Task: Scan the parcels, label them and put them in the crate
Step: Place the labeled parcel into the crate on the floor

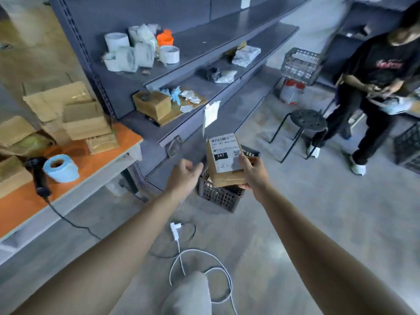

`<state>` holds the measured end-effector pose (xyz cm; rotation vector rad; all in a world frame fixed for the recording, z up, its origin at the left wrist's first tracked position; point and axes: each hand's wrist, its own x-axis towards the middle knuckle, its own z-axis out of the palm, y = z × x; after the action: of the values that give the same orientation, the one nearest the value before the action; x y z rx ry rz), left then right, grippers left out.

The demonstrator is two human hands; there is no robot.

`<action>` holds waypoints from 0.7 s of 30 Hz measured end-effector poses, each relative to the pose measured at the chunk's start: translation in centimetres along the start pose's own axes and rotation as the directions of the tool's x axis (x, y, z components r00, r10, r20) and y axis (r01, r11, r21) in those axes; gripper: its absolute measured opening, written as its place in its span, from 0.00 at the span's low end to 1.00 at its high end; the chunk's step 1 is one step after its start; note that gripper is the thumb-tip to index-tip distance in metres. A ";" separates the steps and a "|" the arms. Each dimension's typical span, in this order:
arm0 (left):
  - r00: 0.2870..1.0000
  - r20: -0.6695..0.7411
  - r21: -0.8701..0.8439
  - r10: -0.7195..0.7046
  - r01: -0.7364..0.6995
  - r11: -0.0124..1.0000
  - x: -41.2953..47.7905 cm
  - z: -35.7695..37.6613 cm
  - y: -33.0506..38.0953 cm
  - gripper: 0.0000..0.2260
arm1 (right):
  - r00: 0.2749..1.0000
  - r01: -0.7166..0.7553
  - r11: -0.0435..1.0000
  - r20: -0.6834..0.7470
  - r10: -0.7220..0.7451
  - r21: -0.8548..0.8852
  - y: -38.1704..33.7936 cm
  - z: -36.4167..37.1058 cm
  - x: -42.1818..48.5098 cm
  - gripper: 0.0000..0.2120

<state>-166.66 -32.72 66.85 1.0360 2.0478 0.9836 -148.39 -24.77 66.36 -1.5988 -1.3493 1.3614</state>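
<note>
One view, head camera. Your right hand (252,171) grips a brown parcel (223,178) at its lower right corner, with the thumb pressed on the white printed label (225,153), which reads 247, and the fingers curled beneath. You hold the parcel in the air over the dark slatted crate (218,196), which stands on the floor against the shelving. Your left hand (185,176) hovers just beside the parcel's left edge, its fingers loosely curled and holding nothing. To your left, the orange table (95,155) carries a black scanner (38,176), a blue label roll (60,168) just beside it, and stacked cardboard boxes (86,120). A white cable (181,258) loops on the floor. A second person (375,87) stands at far right, near a black stool (308,120).
</note>
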 end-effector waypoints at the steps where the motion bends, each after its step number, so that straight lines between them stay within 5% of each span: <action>1: 1.000 0.009 0.034 0.016 -0.016 0.999 0.7 1.1 0.6 0.16 | 1.000 -0.012 1.000 -0.012 0.013 0.005 0.3 -1.2 0.9 0.15; 11: 0.988 0.075 0.273 0.134 -0.149 0.950 15.0 14.5 4.5 0.20 | 0.994 -0.105 0.991 0.009 0.106 -0.083 1.5 -9.0 18.6 0.17; 21: 0.996 0.000 0.314 -0.086 0.082 0.946 31.8 22.1 4.1 0.24 | 0.965 -0.131 0.938 0.174 0.194 -0.321 1.0 -8.9 41.0 0.23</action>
<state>-163.27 3.36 52.45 1.0985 2.2655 0.6162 -142.14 15.21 55.41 -1.8505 -1.6473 1.5052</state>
